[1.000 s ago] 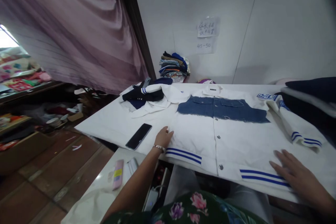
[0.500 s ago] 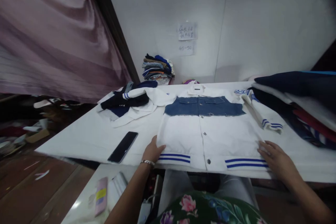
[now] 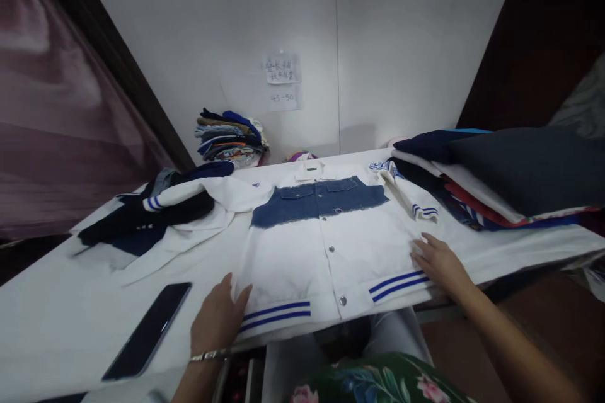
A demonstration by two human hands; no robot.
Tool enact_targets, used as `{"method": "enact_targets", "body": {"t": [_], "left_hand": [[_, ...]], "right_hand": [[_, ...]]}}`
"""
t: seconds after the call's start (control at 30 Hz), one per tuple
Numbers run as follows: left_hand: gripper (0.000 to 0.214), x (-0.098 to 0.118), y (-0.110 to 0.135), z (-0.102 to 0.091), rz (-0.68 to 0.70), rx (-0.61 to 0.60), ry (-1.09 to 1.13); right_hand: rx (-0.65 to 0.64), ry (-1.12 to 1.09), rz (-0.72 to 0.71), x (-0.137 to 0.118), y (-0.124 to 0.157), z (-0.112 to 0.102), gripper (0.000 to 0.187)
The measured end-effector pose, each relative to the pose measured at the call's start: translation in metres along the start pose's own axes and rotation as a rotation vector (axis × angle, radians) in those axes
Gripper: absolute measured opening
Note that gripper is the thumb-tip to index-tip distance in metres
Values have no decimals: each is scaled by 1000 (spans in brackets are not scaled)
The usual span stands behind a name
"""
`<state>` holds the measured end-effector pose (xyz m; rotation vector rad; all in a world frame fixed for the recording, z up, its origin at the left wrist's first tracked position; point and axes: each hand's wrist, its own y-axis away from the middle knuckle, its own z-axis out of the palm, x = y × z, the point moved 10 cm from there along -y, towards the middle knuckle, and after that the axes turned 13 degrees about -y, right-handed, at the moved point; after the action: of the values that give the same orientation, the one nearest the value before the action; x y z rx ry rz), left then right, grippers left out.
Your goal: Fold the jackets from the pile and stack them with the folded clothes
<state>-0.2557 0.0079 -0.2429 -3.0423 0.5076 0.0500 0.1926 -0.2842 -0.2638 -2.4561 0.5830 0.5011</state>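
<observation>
A white button-front jacket (image 3: 288,258) lies front up on the table, its hem toward me. It has a denim-blue chest panel (image 3: 288,203) and blue stripes along the hem and cuffs. My left hand (image 3: 218,312), with a bracelet on the wrist, is at the jacket's lower left edge, thumb and fingers apart. At the lower right side, my right hand (image 3: 439,264) rests on the jacket's edge with loosely spread fingers. A black phone (image 3: 149,330) lies on the table left of my left hand.
Dark and white garments (image 3: 155,217) lie loosely at the left. A folded clothes stack (image 3: 231,138) stands by the back wall, and a larger clothes pile (image 3: 515,170) fills the right. Handwritten papers (image 3: 283,69) are on the wall. The table's front edge (image 3: 501,271) runs close to me.
My view has turned to the right, so the table's things sit further left. Both hands stay at the jacket's lower sides; the left thumb and fingers show spread apart.
</observation>
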Motion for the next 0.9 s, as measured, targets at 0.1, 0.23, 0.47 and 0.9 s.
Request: {"method": "enact_targets", "body": {"t": [0.1, 0.23, 0.47, 0.9], "left_hand": [[61, 37, 0, -11, 248, 236, 51], [54, 65, -1, 18, 333, 156, -31], [54, 63, 3, 41, 287, -17, -111], [59, 58, -29, 15, 299, -290, 70]], "right_hand": [[11, -7, -136, -37, -19, 0, 42], [-183, 37, -92, -47, -33, 31, 49], [-368, 215, 100, -8, -15, 55, 56], [-249, 192, -73, -24, -44, 60, 53]]}}
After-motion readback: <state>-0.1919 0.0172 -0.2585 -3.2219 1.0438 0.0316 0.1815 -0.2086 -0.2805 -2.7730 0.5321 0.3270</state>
